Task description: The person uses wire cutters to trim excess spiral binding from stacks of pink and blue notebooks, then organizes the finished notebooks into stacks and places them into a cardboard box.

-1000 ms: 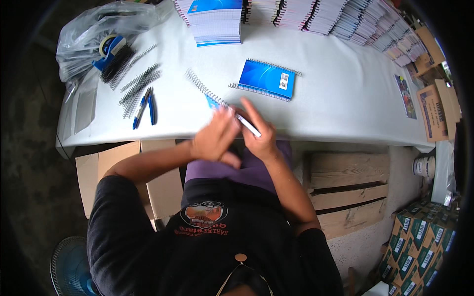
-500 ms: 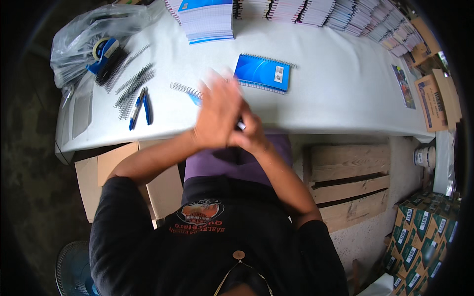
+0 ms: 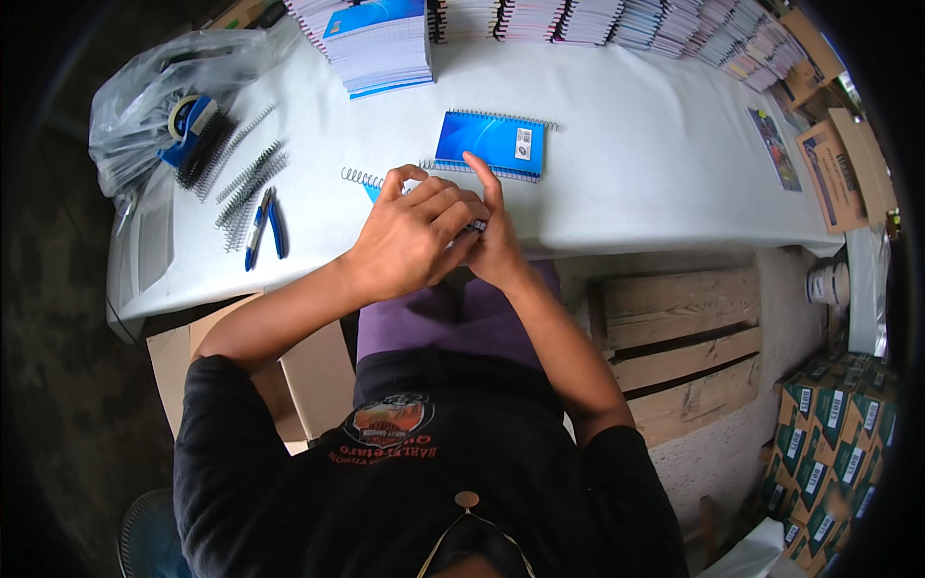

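My left hand (image 3: 412, 239) and my right hand (image 3: 501, 241) meet over the table's front edge, around a small blue spiral notebook. They hide most of it; a blue corner (image 3: 372, 192) and a wire coil end (image 3: 358, 176) stick out at the left. My left fingers are bent over its top. The right hand grips the right side with its index finger raised; a white-and-black label bit (image 3: 477, 224) shows between the hands. Just beyond lies another blue spiral notebook (image 3: 487, 143), its wire coil running past the cover's right edge.
Blue-handled pliers (image 3: 262, 228) and loose wire coils (image 3: 249, 185) lie on the left, near a blue tape dispenser (image 3: 188, 135) and clear plastic bag (image 3: 125, 106). Stacked notebooks (image 3: 390, 53) line the back. Cardboard boxes stand right (image 3: 833, 183) and below the table (image 3: 318, 371).
My hands were blurred and pressed together with fingers pointing away; now the left fingers curl over the notebook and the right index finger is raised apart. The view has shifted slightly.
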`<state>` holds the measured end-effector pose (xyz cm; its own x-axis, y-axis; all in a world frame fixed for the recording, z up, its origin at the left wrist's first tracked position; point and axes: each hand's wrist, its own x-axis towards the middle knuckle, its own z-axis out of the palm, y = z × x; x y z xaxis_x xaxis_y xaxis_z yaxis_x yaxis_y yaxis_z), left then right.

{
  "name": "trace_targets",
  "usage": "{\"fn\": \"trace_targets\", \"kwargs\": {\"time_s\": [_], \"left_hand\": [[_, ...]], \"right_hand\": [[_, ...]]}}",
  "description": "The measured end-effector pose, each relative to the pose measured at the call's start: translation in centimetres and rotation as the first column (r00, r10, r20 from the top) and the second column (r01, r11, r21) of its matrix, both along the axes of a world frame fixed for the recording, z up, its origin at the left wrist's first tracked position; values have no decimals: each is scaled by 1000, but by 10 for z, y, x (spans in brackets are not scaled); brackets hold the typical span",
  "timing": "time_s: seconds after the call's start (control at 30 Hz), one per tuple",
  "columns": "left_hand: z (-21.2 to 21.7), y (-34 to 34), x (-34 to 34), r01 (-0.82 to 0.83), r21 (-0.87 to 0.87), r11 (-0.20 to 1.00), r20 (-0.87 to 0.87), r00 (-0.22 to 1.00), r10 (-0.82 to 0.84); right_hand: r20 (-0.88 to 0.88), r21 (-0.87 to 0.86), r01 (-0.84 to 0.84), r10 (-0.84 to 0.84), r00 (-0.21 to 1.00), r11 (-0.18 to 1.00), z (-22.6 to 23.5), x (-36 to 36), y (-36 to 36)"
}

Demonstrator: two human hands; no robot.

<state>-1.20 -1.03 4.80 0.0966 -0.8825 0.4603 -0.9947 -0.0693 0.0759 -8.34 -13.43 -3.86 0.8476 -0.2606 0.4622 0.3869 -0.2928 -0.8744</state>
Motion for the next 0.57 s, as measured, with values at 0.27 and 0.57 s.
{"fn": "trace_targets", "kwargs": {"time_s": [0.27,0.57], "left_hand": [[7,-3,4,33,95,995,87,995,-42],[53,-18,51,-255,295,921,-198,927,320]], "right_hand": [[28,-143,66,-62,998,987,3,1,1],[233,105,43,-66,970,994,24,6,-25]]}}
